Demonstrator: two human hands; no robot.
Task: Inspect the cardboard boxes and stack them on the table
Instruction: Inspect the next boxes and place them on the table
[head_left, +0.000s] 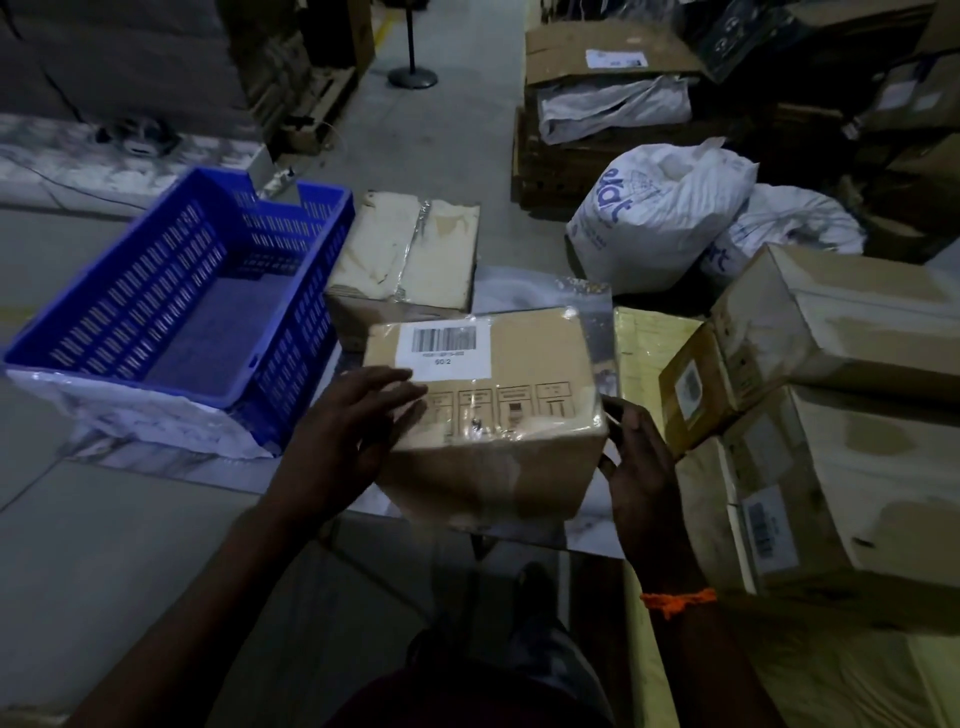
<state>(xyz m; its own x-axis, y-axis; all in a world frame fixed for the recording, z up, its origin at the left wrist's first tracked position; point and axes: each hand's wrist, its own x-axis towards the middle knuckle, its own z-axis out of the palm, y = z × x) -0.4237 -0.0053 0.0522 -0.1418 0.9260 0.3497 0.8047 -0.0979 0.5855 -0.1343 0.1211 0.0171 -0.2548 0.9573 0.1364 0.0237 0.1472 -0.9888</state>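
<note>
At nine o'clock a blue crate (176, 306) overhangs the table (156, 457) edge. The left hand (348, 431), fingers spread, presses the plastic-wrapped cardboard box (488, 410) at centre, long axis nine-to-three, barcode label at twelve. The right hand (641, 467) cups its right end; stacked boxes (841, 415) crowd three o'clock.

Dim, bluish indoor light, deep shadow below the left hand (353, 431) and right hand (641, 478), soft glare on the plastic wrap of the box (498, 410) between them, grainy softness throughout, wide-angle bending toward the edges, far background murky.
</note>
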